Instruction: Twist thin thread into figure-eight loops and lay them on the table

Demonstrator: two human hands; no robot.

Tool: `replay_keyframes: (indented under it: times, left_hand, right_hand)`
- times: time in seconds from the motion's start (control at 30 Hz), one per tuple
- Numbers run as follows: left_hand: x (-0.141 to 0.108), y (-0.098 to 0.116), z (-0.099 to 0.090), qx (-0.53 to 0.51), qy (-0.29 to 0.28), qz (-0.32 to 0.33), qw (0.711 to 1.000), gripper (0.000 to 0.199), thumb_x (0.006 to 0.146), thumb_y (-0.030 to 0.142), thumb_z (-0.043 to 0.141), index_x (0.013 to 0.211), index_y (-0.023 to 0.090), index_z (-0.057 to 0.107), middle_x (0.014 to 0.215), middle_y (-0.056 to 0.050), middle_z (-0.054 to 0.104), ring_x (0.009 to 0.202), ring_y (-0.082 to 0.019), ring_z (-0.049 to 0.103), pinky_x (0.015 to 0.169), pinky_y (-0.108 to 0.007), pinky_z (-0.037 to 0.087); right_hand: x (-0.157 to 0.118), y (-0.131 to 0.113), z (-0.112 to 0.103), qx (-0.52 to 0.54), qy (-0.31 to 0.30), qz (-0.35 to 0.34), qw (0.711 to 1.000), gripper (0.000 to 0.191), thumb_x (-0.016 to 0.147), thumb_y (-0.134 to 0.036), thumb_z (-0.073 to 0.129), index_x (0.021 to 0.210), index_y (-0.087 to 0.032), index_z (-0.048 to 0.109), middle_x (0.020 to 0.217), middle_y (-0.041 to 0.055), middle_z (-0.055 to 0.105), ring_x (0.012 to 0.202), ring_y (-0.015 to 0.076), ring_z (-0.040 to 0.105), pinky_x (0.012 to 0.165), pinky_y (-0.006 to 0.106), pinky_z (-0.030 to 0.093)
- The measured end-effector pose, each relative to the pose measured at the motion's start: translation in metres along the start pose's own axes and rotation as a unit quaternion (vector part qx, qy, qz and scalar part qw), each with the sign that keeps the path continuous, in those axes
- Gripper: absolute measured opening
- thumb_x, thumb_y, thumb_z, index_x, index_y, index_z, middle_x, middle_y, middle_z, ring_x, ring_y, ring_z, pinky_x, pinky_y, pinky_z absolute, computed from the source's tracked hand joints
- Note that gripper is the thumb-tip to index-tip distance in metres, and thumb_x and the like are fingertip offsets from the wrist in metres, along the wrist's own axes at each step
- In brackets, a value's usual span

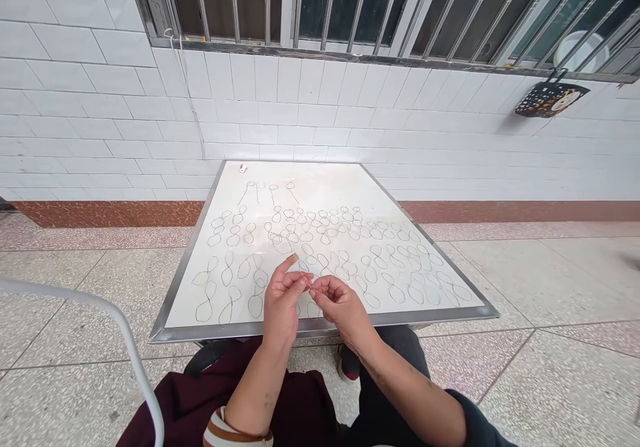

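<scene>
Pinched by left hand (283,295) and right hand (341,301), presumably for control: likely wire (309,287), over near side of table (320,183).

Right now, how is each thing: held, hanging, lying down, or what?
Left hand: fingertips pinched, one finger raised.
Right hand: fingertips pinched, beside the left; anything between them is too small to tell.
Figure-eight loops: lying on the table.
Patterned bag: hanging by its handle.
White cord: hanging down the wall.
</scene>
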State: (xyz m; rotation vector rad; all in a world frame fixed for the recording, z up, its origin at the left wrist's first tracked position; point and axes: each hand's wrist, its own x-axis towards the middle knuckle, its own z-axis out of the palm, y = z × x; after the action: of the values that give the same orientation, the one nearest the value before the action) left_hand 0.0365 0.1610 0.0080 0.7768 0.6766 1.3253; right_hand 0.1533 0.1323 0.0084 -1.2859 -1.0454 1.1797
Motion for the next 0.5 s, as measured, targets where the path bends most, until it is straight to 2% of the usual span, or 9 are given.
replay_keyframes:
  times: [0.1, 0.17, 0.23, 0.3, 0.33, 0.4, 0.47, 0.5]
  left_hand:
    - [-0.001, 0.0, 0.002, 0.03, 0.004, -0.004, 1.0, 0.049, 0.082, 0.031, 0.07, 0.128, 0.023, 0.056, 0.099, -0.007, 0.071, 0.104, -0.02, 0.061, 0.093, -0.035, 0.044]
    - [-0.004, -0.003, 0.004, 0.056, 0.021, 0.003, 0.998, 0.047, 0.086, 0.036, 0.065, 0.129, 0.023, 0.054, 0.11, -0.01, 0.068, 0.104, -0.02, 0.06, 0.087, -0.033, 0.047]
    - [-0.012, -0.012, 0.007, 0.092, 0.046, 0.017, 0.995, 0.043, 0.09, 0.041, 0.057, 0.128, 0.022, 0.054, 0.11, -0.011, 0.067, 0.093, -0.018, 0.06, 0.073, -0.029, 0.049]
    - [-0.025, -0.03, 0.01, 0.13, 0.05, 0.028, 0.99, 0.039, 0.093, 0.045, 0.05, 0.123, 0.021, 0.056, 0.098, -0.01, 0.069, 0.078, -0.016, 0.059, 0.06, -0.026, 0.047]
    - [-0.031, -0.041, 0.01, 0.151, 0.022, 0.02, 0.988, 0.037, 0.093, 0.046, 0.048, 0.119, 0.021, 0.059, 0.09, -0.009, 0.069, 0.072, -0.016, 0.059, 0.056, -0.025, 0.046]
    - [-0.043, -0.066, 0.01, 0.203, -0.085, -0.008, 0.976, 0.037, 0.093, 0.048, 0.046, 0.106, 0.02, 0.065, 0.079, -0.008, 0.069, 0.064, -0.016, 0.059, 0.051, -0.025, 0.044]
    - [-0.049, -0.089, 0.009, 0.266, -0.222, -0.031, 0.937, 0.036, 0.09, 0.049, 0.05, 0.1, 0.02, 0.07, 0.074, -0.008, 0.069, 0.058, -0.016, 0.06, 0.054, -0.027, 0.046]
    - [-0.05, -0.099, 0.008, 0.289, -0.27, -0.04, 0.918, 0.037, 0.09, 0.049, 0.05, 0.095, 0.02, 0.072, 0.072, -0.008, 0.069, 0.059, -0.017, 0.062, 0.056, -0.028, 0.047]
  right_hand:
    - [0.002, 0.0, -0.002, 0.011, 0.013, 0.001, 1.0, 0.027, 0.072, -0.044, 0.07, 0.081, -0.021, 0.06, 0.073, -0.0009, 0.054, 0.053, 0.0084, 0.035, 0.041, 0.021, 0.026]
    - [0.013, -0.002, -0.007, 0.005, 0.032, -0.008, 0.999, 0.027, 0.072, -0.044, 0.07, 0.081, -0.02, 0.06, 0.073, -0.0012, 0.053, 0.052, 0.0081, 0.035, 0.042, 0.021, 0.027]
    - [0.033, -0.006, -0.018, -0.024, 0.058, -0.025, 0.998, 0.027, 0.073, -0.045, 0.069, 0.082, -0.02, 0.061, 0.073, -0.0011, 0.053, 0.054, 0.0088, 0.037, 0.043, 0.021, 0.03]
    - [0.064, -0.014, -0.034, -0.075, 0.088, -0.037, 0.993, 0.026, 0.076, -0.044, 0.066, 0.085, -0.02, 0.061, 0.075, -0.0009, 0.055, 0.058, 0.0095, 0.042, 0.046, 0.021, 0.035]
    - [0.083, -0.019, -0.042, -0.11, 0.106, -0.032, 0.988, 0.025, 0.077, -0.044, 0.064, 0.086, -0.02, 0.061, 0.076, -0.001, 0.056, 0.059, 0.0097, 0.043, 0.048, 0.021, 0.037]
    - [0.125, -0.028, -0.059, -0.141, 0.126, -0.02, 0.982, 0.021, 0.08, -0.039, 0.063, 0.086, -0.02, 0.061, 0.079, -0.0004, 0.058, 0.062, 0.0105, 0.048, 0.052, 0.022, 0.042]
    - [0.17, -0.035, -0.07, -0.17, 0.141, 0.0, 0.975, 0.017, 0.084, -0.034, 0.061, 0.088, -0.019, 0.061, 0.084, 0.0012, 0.061, 0.068, 0.0115, 0.053, 0.057, 0.023, 0.047]
    - [0.192, -0.038, -0.073, -0.189, 0.146, 0.013, 0.971, 0.016, 0.086, -0.033, 0.061, 0.091, -0.018, 0.062, 0.088, 0.0022, 0.063, 0.071, 0.0121, 0.056, 0.06, 0.024, 0.049]
